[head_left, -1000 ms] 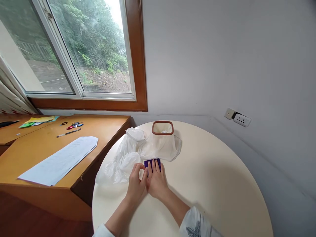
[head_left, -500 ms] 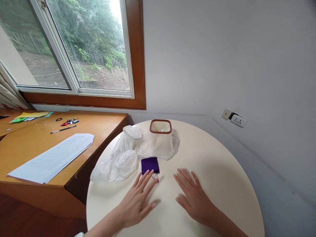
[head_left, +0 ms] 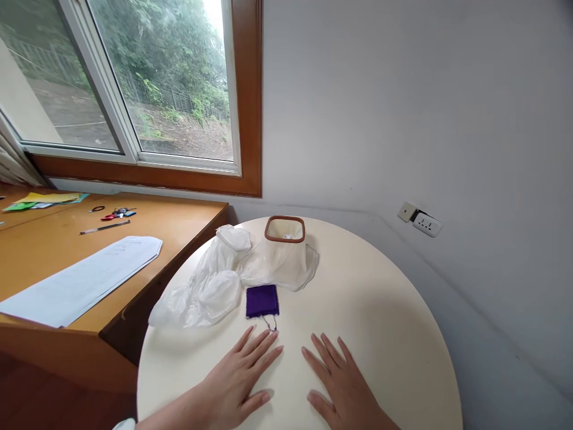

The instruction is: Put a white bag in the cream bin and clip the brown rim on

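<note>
My left hand (head_left: 239, 373) lies palm down over the round cream table (head_left: 380, 298), fingers spread and holding nothing. Just beyond its fingertips is a small purple cloth pouch (head_left: 262, 300) lying flat, its thin drawstring (head_left: 272, 324) trailing toward me. To the right, my right hand (head_left: 335, 379) is also palm down with fingers apart and nothing in it. Behind the pouch stands a small bin (head_left: 285, 254) with a brown rim, a translucent plastic bag around its outside. Crumpled white plastic bags (head_left: 210, 292) spread to the left of the pouch. Something small and white shows inside the bin.
At the left stands a wooden desk (head_left: 188, 209) with papers (head_left: 89, 280), a pen (head_left: 105, 227), keys (head_left: 120, 212) and coloured sheets (head_left: 45, 200). A window (head_left: 179, 77) is above it. The wall behind the table carries a power socket (head_left: 427, 224).
Both hands have drawn back toward me, so the left fingers no longer overlap the pouch and its drawstring shows more. The view has shifted slightly to the right.
</note>
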A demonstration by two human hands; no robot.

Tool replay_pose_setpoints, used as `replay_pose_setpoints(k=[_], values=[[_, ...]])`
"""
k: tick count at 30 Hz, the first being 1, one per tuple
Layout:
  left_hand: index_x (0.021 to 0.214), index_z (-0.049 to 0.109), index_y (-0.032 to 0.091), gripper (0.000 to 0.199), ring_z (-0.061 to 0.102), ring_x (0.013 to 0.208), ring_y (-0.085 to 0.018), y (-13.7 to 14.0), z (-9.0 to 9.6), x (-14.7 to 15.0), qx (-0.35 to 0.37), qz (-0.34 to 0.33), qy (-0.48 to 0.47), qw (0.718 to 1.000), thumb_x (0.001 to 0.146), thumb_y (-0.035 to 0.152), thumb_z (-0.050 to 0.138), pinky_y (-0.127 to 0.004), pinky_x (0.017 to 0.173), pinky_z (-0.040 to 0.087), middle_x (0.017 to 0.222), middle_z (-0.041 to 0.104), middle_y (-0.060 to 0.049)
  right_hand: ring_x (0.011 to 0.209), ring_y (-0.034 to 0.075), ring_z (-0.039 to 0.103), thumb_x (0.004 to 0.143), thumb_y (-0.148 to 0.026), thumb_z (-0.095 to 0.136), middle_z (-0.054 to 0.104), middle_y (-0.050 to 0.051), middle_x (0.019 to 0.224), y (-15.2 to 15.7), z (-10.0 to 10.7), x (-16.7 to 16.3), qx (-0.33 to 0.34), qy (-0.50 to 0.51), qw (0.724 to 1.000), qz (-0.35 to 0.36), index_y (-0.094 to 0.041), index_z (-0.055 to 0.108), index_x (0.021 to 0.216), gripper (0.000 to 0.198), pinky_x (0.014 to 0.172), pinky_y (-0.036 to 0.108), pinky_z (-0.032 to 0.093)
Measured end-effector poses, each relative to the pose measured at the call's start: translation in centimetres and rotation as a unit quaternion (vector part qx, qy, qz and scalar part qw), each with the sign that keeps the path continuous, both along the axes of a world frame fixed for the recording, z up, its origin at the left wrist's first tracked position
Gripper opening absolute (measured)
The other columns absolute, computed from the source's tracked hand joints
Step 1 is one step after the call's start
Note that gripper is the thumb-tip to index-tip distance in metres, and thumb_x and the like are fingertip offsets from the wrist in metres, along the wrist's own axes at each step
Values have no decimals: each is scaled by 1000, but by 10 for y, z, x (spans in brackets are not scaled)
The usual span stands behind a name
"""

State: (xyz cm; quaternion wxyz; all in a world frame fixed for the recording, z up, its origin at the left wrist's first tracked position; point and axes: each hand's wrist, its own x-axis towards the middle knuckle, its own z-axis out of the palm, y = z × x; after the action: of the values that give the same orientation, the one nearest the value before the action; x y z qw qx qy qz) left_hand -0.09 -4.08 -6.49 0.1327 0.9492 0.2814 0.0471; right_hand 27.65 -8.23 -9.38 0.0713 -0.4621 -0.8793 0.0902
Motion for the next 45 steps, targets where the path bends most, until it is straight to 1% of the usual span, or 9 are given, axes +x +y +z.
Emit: replay_pose_setpoints(k=[20, 23, 25, 29, 33, 37, 40, 43, 45], values=[[141, 10, 30, 64, 22, 133, -26, -1, 4, 0, 36, 9, -46, 998, 87, 39, 44, -46, 109, 17, 146, 19, -2, 129, 33, 28, 89, -45, 34, 23, 8, 144, 5, -8, 3, 51, -28, 998, 28, -27, 13, 142, 59, 99, 56, 31], [141, 12, 31, 62, 22, 133, -26, 0, 6, 1, 31, 10, -42, 999, 88, 38, 43, -47, 109, 19, 146, 19, -2, 129, 30, 32, 90, -42, 34, 26, 6, 144, 5, -7, 2, 68, -24, 997, 19, -27, 19, 141, 54, 99, 52, 33], [140, 15, 30, 58, 25, 132, -26, 1, 7, 2, 29, 10, -35, 999, 89, 36, 41, -48, 108, 21, 145, 23, -3, 126, 28, 37, 91, -37, 34, 34, 5, 141, 7, -5, 1, 88, -17, 996, 9, -27, 31, 136, 47, 97, 49, 35], [131, 37, 25, 41, 43, 122, -22, 7, 12, 5, 31, 31, -56, 997, 90, 28, 38, -41, 105, 32, 132, 48, -6, 105, 22, 57, 90, -24, 36, 63, 5, 114, 18, 6, -4, 115, 45, 992, -20, -23, 58, 110, 30, 90, 39, 41], [96, 55, 22, 19, 59, 91, -19, 24, 29, 6, 88, 68, -143, 983, 88, 19, 39, -34, 86, 46, 98, 64, -8, 79, 17, 61, 88, -17, 34, 68, 4, 85, 41, 32, -10, 129, 127, 982, -56, -21, 63, 89, 30, 78, 34, 44], [68, 51, 20, 20, 49, 61, -13, 48, 51, 7, 139, 132, -207, 959, 85, 18, 40, -26, 58, 42, 65, 55, -2, 88, 18, 59, 89, -19, 35, 67, 6, 93, 81, 65, -18, 191, 155, 967, -61, -19, 62, 95, 27, 80, 34, 42], [51, 32, 19, 34, 30, 46, -8, 63, 57, 10, 110, 228, -313, 915, 82, 22, 45, -22, 45, 29, 49, 33, 5, 104, 20, 53, 90, -21, 33, 62, 8, 109, 121, 89, -29, 241, 169, 952, -85, -19, 58, 106, 30, 87, 35, 39], [52, 13, 20, 43, 15, 44, -7, 71, 55, 15, 84, 293, -398, 865, 81, 24, 45, -23, 42, 19, 50, 12, 7, 119, 21, 41, 91, -24, 32, 50, 8, 127, 158, 106, -44, 251, 154, 949, -113, -19, 49, 122, 36, 95, 37, 33], [56, 9, 20, 43, 12, 45, -7, 74, 52, 19, 82, 309, -416, 851, 82, 24, 43, -23, 41, 17, 52, 9, 7, 122, 21, 37, 91, -26, 34, 47, 9, 131, 179, 111, -52, 241, 138, 953, -117, -17, 46, 124, 37, 98, 38, 28]])
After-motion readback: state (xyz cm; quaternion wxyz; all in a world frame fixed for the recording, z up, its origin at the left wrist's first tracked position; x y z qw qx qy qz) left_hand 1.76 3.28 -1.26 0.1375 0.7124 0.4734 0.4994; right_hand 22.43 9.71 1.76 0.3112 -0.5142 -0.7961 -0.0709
